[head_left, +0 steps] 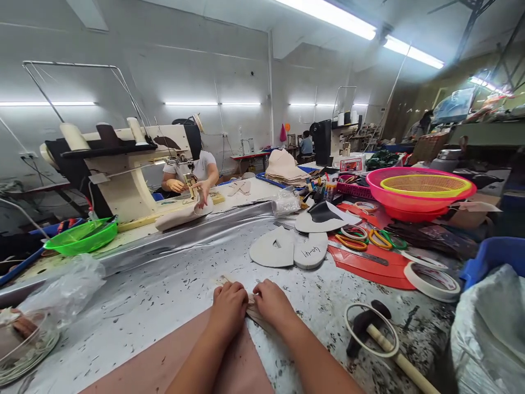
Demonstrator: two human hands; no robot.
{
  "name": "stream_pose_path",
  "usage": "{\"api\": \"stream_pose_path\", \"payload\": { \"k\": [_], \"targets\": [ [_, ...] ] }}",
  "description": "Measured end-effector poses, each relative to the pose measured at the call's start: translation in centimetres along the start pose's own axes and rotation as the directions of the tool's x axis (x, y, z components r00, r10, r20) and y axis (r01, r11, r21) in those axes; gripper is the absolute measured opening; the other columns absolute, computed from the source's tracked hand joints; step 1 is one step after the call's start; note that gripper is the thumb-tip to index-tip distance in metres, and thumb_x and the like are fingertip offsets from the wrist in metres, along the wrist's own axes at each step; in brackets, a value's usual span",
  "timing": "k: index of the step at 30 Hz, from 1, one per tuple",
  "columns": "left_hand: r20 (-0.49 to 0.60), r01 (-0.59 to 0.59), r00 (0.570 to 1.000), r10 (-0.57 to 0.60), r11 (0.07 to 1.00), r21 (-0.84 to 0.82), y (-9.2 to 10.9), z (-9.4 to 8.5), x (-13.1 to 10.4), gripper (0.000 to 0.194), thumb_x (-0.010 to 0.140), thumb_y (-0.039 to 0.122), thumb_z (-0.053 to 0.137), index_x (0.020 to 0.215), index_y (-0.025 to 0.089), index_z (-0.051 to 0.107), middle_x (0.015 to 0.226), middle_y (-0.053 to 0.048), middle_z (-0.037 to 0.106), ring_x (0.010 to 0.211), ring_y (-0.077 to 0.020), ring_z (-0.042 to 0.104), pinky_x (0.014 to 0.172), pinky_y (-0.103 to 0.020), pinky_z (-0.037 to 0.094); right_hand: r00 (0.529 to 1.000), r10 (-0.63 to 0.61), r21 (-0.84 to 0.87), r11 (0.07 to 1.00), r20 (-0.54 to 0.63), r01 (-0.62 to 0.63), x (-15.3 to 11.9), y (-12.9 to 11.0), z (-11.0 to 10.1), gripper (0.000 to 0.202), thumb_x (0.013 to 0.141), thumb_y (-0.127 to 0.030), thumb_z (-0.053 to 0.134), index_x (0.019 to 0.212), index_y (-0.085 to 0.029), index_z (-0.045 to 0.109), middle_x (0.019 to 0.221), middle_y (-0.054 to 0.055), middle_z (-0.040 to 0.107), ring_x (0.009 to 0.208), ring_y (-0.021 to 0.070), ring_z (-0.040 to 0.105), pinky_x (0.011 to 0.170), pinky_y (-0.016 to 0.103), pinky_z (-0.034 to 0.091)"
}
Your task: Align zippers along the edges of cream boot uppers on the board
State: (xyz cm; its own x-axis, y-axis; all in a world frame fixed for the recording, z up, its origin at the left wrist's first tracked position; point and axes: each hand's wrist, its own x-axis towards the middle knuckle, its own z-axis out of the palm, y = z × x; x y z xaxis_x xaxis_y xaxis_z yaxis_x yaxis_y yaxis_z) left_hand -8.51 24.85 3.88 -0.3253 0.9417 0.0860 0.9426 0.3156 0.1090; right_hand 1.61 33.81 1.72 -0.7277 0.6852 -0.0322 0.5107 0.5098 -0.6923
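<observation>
Close together at the near middle of the table, both my hands have curled fingers on a small beige piece of material (256, 313). My left hand (230, 305) presses on its left side, knuckles up. On the right side, my right hand (271, 302) pinches the piece between thumb and fingers. Much of the piece is hidden under the hands, so its full shape cannot be made out. A brown-pink sheet (164, 355) lies beneath my left forearm. Beyond my hands rest pale sole-shaped pieces, one a pattern (270, 249) with a small cut-out, another bearing handwriting (310, 253).
To the right are a hammer (379, 331) under a ring, tape rolls (432, 282), scissors (379, 239), a steel ruler (361, 253) and stacked baskets (422, 189). A green basket (84, 238) stands left. Across the table, a co-worker (205, 169) handles material at a sewing machine (123, 175).
</observation>
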Motion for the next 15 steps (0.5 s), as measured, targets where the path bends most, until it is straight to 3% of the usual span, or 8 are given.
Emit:
{"api": "stream_pose_path", "payload": {
  "k": [3, 9, 15],
  "targets": [
    [-0.033, -0.054, 0.998, 0.055, 0.998, 0.025, 0.0, 0.2, -0.1, 0.020, 0.080, 0.010, 0.043, 0.079, 0.019, 0.061, 0.090, -0.005, 0.065, 0.097, -0.0235, 0.053, 0.085, -0.041, 0.033, 1.000, -0.008, 0.046, 0.999, 0.005, 0.008, 0.2, 0.2, 0.1, 0.026, 0.082, -0.016, 0.045, 0.100, -0.016, 0.064, 0.107, 0.011, 0.061, 0.098, 0.0212, 0.056, 0.081, 0.029, 0.038],
    [-0.151, -0.185, 0.970, 0.190, 0.982, 0.050, 0.1, 0.3, -0.6, 0.028, 0.088, 0.011, 0.036, 0.096, 0.024, 0.060, 0.111, -0.004, 0.063, 0.119, -0.0224, 0.044, 0.099, -0.040, 0.026, 0.999, 0.017, 0.203, 0.979, 0.039, -0.024, 0.8, 0.7, -0.3, 0.017, 0.081, -0.030, 0.052, 0.079, -0.017, 0.063, 0.077, 0.002, 0.068, 0.071, 0.0145, 0.059, 0.059, 0.022, 0.039],
    [-0.180, -0.265, 0.945, 0.272, 0.962, 0.058, 1.3, -0.4, -1.1, 0.032, 0.087, 0.007, 0.032, 0.090, 0.023, 0.059, 0.112, -0.004, 0.063, 0.121, -0.0226, 0.042, 0.102, -0.043, 0.022, 0.976, 0.070, 0.151, 0.988, -0.207, -0.039, 0.8, 1.3, -1.8, 0.005, 0.077, -0.017, 0.055, 0.074, -0.018, 0.059, 0.091, 0.007, 0.063, 0.095, 0.0209, 0.050, 0.080, 0.030, 0.034]
  ]
}}
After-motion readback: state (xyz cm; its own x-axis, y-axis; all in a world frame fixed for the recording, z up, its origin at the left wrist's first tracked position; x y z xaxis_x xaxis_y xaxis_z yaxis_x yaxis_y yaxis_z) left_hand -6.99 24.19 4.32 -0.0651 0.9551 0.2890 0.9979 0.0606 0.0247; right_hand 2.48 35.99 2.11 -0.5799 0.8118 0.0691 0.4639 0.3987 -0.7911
